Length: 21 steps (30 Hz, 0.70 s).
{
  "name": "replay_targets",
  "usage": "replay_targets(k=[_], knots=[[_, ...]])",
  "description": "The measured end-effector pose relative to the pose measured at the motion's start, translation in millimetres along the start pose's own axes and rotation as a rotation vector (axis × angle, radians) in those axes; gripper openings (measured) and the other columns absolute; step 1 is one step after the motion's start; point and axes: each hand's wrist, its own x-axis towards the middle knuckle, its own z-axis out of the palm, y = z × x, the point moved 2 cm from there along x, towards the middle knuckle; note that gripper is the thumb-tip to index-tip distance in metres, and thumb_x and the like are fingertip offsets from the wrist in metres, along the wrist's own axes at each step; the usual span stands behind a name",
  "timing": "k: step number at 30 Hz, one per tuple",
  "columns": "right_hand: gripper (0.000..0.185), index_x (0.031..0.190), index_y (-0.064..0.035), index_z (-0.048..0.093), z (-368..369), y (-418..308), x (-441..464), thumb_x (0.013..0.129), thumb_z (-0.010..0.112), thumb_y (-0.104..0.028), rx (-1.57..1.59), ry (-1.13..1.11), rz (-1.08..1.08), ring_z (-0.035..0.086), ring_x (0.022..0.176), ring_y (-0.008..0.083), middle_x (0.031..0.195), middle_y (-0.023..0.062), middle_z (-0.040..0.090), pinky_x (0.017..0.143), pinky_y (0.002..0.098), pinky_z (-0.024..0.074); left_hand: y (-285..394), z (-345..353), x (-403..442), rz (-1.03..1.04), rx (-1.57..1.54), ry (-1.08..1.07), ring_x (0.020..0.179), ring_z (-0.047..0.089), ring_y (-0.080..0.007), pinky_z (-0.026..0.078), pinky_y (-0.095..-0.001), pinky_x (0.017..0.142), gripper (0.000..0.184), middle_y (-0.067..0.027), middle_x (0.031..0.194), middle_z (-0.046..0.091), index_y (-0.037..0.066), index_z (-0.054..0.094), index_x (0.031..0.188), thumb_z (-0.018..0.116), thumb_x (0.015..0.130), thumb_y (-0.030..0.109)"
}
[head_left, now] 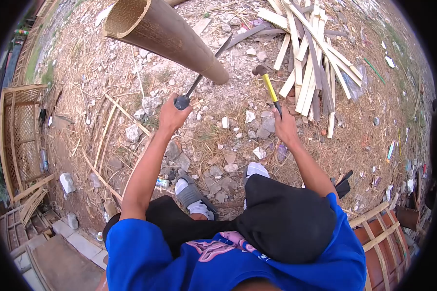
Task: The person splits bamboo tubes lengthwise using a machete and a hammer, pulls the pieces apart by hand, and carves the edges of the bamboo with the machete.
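Note:
My left hand (172, 115) is closed around the dark round-ended handle of a long knife (194, 86). Its narrow blade runs up and away, passes behind a thick bamboo pole (172, 39), and its tip shows on the far side. The hollow pole is tilted, with its open end up at the left and its other end low near the ground. Whether the blade touches the pole I cannot tell. In my right hand (286, 127) is a hammer (269, 88) with a yellow and black handle, its rusty head pointing away from me, right of the pole.
A loose pile of split bamboo strips (308, 63) lies beyond the hammer. Stones (267, 127) and dry grass cover the ground around my sandalled feet (194, 194). Long strips (102, 174) lie at the left, near a woven lattice panel (22, 140). A slatted frame (381, 235) stands at lower right.

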Motion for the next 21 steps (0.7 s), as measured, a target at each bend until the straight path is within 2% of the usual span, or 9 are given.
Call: replay_targets(k=[4,6,11,13,14,15,17,19,21], knots=[[0.036,0.099,-0.0014,0.055,-35,-68,14,0.102,0.049,-0.037,0.079,0.023,-0.127,0.061,0.069,0.0465,0.07,0.026,0.061,0.063,0.0539,0.0424,-12,12,16,0.064,-0.004,0.063,0.085,0.067,-0.0387,0.051,-0.0453,0.078,0.048,-0.0228,0.089,0.068,0.003,0.062,0.103,0.074,0.071,0.036],[0.037,0.096,-0.0012,0.053,-63,-125,14,0.102,0.05,-0.037,0.17,0.11,-0.244,0.06,0.062,0.0437,0.064,0.0235,0.059,0.057,0.0512,0.0419,5,3,15,0.031,-0.035,0.001,0.085,0.067,-0.0383,0.051,-0.045,0.079,0.049,-0.023,0.089,0.068,0.001,0.062,0.104,0.074,0.071,0.035],[0.036,0.089,-0.0012,0.049,-89,-193,10,0.101,0.053,-0.035,0.435,0.296,-0.652,0.06,0.055,0.0415,0.061,0.0205,0.058,0.048,0.0469,0.0403,8,3,14,0.032,-0.034,-0.006,0.084,0.067,-0.0382,0.05,-0.0446,0.078,0.047,-0.0225,0.088,0.068,0.002,0.063,0.105,0.074,0.072,0.033],[0.034,0.091,-0.001,0.05,-34,-143,36,0.101,0.054,-0.033,0.329,0.275,-0.612,0.061,0.056,0.0428,0.061,0.0206,0.06,0.05,0.049,0.0435,9,2,14,-0.002,-0.033,-0.03,0.086,0.067,-0.0389,0.051,-0.0448,0.079,0.048,-0.0231,0.089,0.069,0.002,0.062,0.106,0.073,0.072,0.033],[0.031,0.094,-0.0009,0.052,-5,-99,48,0.1,0.053,-0.031,-0.026,0.109,-0.397,0.063,0.063,0.046,0.065,0.0234,0.062,0.057,0.054,0.0473,11,0,12,-0.012,-0.029,-0.045,0.087,0.067,-0.0393,0.051,-0.045,0.079,0.048,-0.0234,0.09,0.069,0.002,0.062,0.107,0.073,0.072,0.033],[0.03,0.096,-0.0011,0.055,17,-57,50,0.1,0.051,-0.031,-0.128,-0.011,-0.199,0.063,0.071,0.0491,0.07,0.0269,0.063,0.067,0.0587,0.0479,17,2,12,-0.041,0.027,-0.096,0.09,0.068,-0.0397,0.051,-0.0452,0.082,0.051,-0.0239,0.092,0.069,0.002,0.061,0.11,0.073,0.072,0.034],[0.031,0.098,-0.0017,0.057,29,-7,26,0.1,0.05,-0.032,-0.015,0.041,-0.097,0.063,0.077,0.0498,0.074,0.0296,0.063,0.07,0.0588,0.0462,-11,18,9,-0.016,0.079,-0.001,0.091,0.068,-0.0398,0.051,-0.0457,0.083,0.052,-0.0235,0.093,0.07,0.003,0.061,0.112,0.074,0.073,0.034],[0.032,0.098,-0.0016,0.057,10,-9,19,0.1,0.051,-0.033,0.027,0.097,-0.055,0.063,0.074,0.0494,0.073,0.0294,0.063,0.068,0.0574,0.0454,-26,42,4,0.02,-0.024,0.104,0.093,0.067,-0.0405,0.051,-0.0464,0.085,0.056,-0.0234,0.096,0.07,0.006,0.06,0.118,0.075,0.073,0.036],[0.034,0.096,-0.0011,0.056,-14,-21,13,0.1,0.052,-0.034,0.104,0.17,-0.079,0.062,0.07,0.0483,0.069,0.0281,0.061,0.063,0.0555,0.0432,-25,42,3,-0.058,0.004,-0.054,0.096,0.067,-0.0406,0.051,-0.0464,0.086,0.059,-0.0243,0.098,0.07,0.006,0.059,0.121,0.075,0.073,0.036]])
